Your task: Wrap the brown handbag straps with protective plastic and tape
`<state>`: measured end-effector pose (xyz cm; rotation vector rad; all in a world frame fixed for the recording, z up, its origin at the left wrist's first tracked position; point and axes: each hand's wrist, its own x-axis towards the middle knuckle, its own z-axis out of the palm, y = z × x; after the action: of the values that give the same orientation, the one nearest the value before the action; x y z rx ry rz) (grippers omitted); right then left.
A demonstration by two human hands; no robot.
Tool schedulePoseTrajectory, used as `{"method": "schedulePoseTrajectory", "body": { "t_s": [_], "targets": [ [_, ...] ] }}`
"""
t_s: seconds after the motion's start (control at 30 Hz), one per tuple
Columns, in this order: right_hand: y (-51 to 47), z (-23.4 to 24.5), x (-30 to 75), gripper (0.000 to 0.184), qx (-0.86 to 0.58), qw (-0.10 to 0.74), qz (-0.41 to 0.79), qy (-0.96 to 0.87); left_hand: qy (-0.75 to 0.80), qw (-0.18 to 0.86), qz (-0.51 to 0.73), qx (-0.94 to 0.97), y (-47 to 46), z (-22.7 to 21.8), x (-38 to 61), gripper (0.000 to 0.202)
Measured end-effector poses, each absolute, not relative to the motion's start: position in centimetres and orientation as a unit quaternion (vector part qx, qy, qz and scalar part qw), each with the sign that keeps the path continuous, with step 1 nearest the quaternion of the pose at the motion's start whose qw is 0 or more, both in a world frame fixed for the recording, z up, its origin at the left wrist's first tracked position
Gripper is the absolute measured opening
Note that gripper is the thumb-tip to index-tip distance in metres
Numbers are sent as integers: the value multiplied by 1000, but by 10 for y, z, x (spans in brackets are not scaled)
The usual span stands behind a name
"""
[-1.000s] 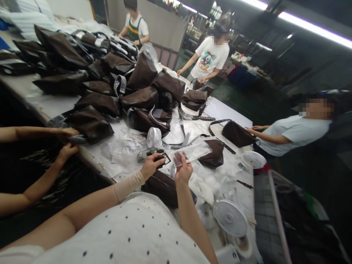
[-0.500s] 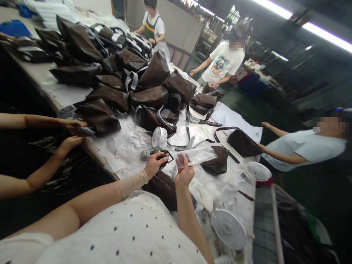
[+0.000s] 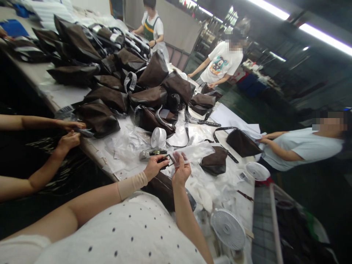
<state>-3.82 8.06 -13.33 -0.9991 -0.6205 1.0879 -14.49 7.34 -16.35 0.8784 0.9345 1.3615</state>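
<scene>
— What is being held?
— A thin, glossy clear plastic sleeve (image 3: 194,152) is pinched by the right hand (image 3: 181,175), and a black rectangular buckle (image 3: 168,160) is clasped by the left hand (image 3: 154,167).
— How is the sleeve aligned?
— Its long axis is pointed toward 2 o'clock, just above the white tabletop (image 3: 46,88).
— And beyond?
— Soft dark brown bags (image 3: 148,97) are heaped at 11 o'clock; strip lights (image 3: 321,33) are seen at 1 o'clock.

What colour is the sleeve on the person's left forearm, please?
The sleeve is plain beige; it shows best in the head view.
</scene>
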Motion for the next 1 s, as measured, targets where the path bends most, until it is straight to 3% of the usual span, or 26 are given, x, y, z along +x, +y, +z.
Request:
{"method": "schedulePoseTrajectory", "body": {
  "t_s": [0.23,0.43,0.77,1.0],
  "targets": [
    [76,-130,-42,41,-447,672,484,-338,405,577,571,421,75,-168,-148,33],
    [78,-130,-37,39,-433,661,538,-294,350,631,569,395,75,-173,-147,36],
    [92,-140,-26,26,-425,644,598,-216,363,640,537,412,77,-170,-152,37],
    [92,-138,-27,6,-447,631,616,-152,360,630,547,419,79,-174,-153,41]
  ]
}}
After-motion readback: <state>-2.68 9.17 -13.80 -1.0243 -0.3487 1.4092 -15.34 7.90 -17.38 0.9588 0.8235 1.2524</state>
